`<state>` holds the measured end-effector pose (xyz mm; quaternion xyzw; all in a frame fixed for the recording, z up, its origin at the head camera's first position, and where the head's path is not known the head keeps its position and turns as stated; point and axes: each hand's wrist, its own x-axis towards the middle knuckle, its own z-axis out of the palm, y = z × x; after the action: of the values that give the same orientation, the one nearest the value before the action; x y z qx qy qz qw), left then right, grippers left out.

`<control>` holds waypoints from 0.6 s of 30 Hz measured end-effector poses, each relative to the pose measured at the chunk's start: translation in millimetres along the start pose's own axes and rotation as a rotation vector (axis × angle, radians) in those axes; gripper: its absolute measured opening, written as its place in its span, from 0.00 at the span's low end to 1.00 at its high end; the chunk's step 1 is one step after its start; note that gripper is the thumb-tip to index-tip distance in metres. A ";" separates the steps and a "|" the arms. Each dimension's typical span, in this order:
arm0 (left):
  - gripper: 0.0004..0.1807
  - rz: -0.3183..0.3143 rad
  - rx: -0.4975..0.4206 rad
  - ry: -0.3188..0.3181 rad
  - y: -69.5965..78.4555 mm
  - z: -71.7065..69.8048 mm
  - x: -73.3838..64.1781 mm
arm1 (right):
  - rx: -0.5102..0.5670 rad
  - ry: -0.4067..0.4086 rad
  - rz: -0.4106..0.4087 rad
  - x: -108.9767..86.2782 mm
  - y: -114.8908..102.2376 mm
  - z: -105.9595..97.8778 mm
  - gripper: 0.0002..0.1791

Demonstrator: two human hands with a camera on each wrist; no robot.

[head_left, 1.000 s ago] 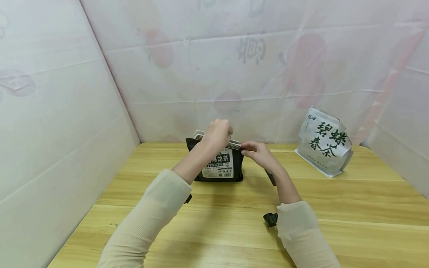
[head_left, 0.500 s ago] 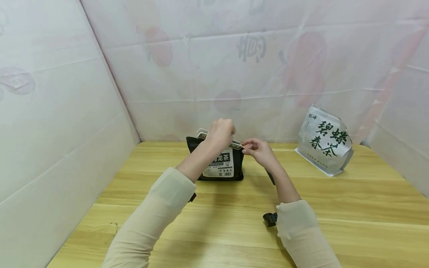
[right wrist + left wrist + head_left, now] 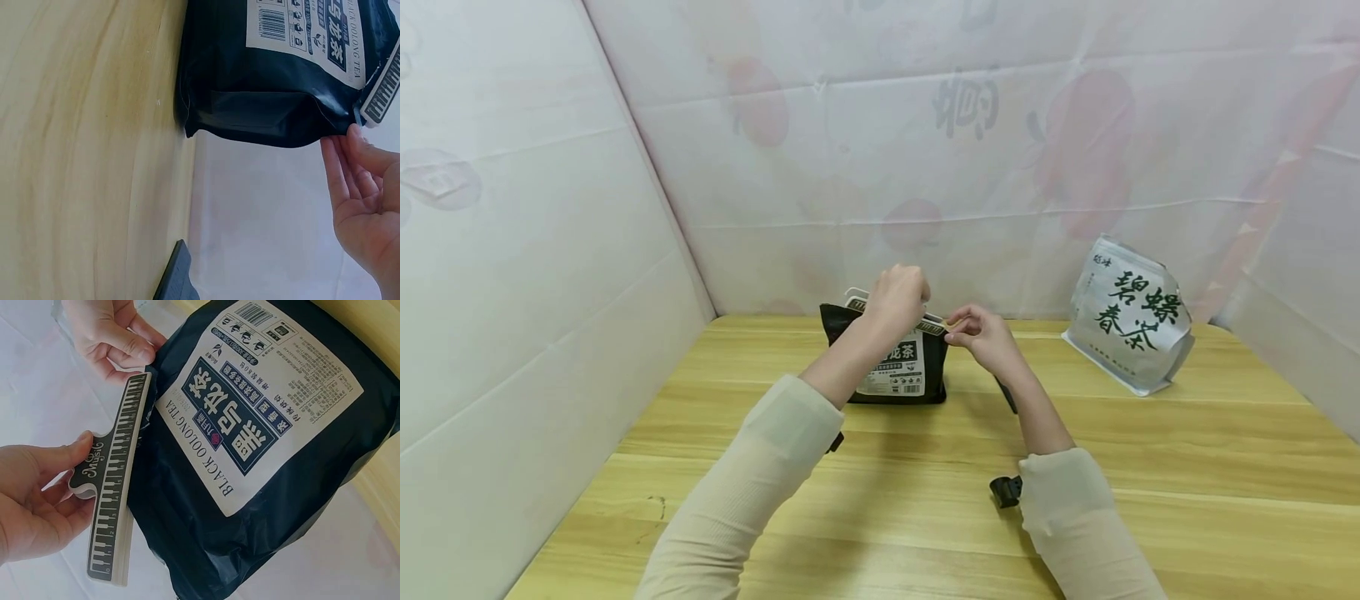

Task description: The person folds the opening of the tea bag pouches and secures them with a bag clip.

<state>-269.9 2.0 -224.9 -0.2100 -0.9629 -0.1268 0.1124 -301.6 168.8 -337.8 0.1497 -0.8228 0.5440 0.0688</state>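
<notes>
A black oolong tea bag with a pale label stands upright on the table. My left hand pinches the handle of a long bag clip printed with piano keys, thumb on the near side. The clip lies along the bag's top edge; its end by my right hand overlaps the edge, while the other end stands off from the bag. How far its jaws go over the bag is hidden. My right hand pinches the bag's top right corner between thumb and fingers, beside the clip's end.
A silver-white tea bag with green characters leans at the back right of the wooden table. A dark, flat-edged object lies right of the black bag, partly hidden by my right arm. Fabric walls rise behind and beside.
My left hand has shifted slightly to the right with the clip, along the top of the black bag. My right hand stays at the corner, barely moving.
</notes>
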 end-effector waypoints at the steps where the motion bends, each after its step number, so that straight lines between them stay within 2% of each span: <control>1: 0.16 0.006 -0.010 0.008 -0.1 0.2 -0.5 | 0.006 0.000 -0.002 0.2 0.3 0.0 0.12; 4: 0.21 0.017 -0.038 0.017 -1.4 0.8 -1.0 | 0.011 0.005 -0.006 1.1 1.1 0.2 0.11; 7: 0.22 0.016 -0.044 0.020 -2.2 1.5 -1.0 | 0.011 0.009 -0.013 1.0 1.6 0.6 0.11; 12: 0.14 0.026 0.004 0.029 -0.8 3.9 -0.7 | 0.016 0.016 -0.016 -0.1 1.7 1.0 0.10; 18: 0.16 0.037 -0.038 0.038 -3.8 5.2 -2.1 | 0.027 0.018 -0.020 -0.5 0.9 2.5 0.10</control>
<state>-270.5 -0.7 -231.1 -0.2274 -0.9540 -0.1468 0.1287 -301.3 166.9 -339.8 0.1541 -0.8132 0.5556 0.0797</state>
